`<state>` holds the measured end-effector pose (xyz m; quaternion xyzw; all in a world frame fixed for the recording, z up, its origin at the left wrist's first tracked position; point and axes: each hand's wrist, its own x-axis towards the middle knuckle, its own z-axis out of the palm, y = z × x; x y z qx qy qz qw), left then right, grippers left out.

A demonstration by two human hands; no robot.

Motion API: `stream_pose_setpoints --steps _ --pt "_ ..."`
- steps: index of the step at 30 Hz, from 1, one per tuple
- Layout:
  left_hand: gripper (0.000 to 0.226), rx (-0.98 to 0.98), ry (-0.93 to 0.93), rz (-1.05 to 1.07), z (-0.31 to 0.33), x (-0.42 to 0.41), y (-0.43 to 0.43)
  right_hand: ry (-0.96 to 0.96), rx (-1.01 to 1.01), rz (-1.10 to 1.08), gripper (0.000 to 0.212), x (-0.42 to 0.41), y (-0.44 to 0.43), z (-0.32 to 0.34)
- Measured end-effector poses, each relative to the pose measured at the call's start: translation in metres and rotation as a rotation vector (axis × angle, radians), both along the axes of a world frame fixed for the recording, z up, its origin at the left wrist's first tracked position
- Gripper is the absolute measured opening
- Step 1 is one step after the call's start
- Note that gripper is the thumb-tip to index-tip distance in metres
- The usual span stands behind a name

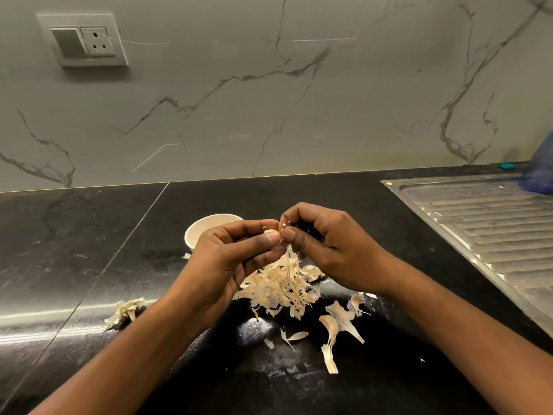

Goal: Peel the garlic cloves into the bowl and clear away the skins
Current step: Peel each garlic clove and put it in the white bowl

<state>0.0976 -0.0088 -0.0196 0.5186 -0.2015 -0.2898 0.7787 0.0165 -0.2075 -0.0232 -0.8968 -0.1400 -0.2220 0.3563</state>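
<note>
Over black counter (pixel 89 235), left hand (pixel 227 265) and right hand (pixel 335 250) pinch a largely hidden clove (pixel 270 232).

My left hand (pixel 221 262) and my right hand (pixel 335 250) are bare, skin creased at the knuckles. The broad left thumbnail (pixel 270 238) is cut short. My left forearm (pixel 128 363) and right forearm (pixel 449 333) are bare too, from wrist to near edge.

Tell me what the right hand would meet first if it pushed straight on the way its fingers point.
The right hand points into the garlic clove it pinches; straight beyond, probably the left hand.
</note>
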Motion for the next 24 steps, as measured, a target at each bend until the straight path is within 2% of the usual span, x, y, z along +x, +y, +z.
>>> stream_pose_setpoints --steps 9,15,18,22,24 --pt "0.040 0.053 -0.113 0.051 0.002 -0.002 0.002 -0.035 0.227 -0.068 0.007 0.002 -0.009 0.003" --pt "0.044 0.096 -0.306 0.140 0.012 0.008 0.013 0.007 0.289 -0.059 0.010 -0.005 -0.021 0.008" --pt "0.043 0.027 -0.203 0.154 0.016 0.014 0.017 0.076 0.247 -0.044 0.010 -0.007 -0.023 0.009" --pt "0.036 -0.045 -0.112 0.112 0.018 0.017 0.018 0.117 0.204 -0.064 0.025 -0.007 -0.019 0.009" --pt "0.036 -0.050 -0.113 0.122 0.018 0.020 0.019 0.134 0.145 -0.085 0.019 -0.007 -0.020 0.007"
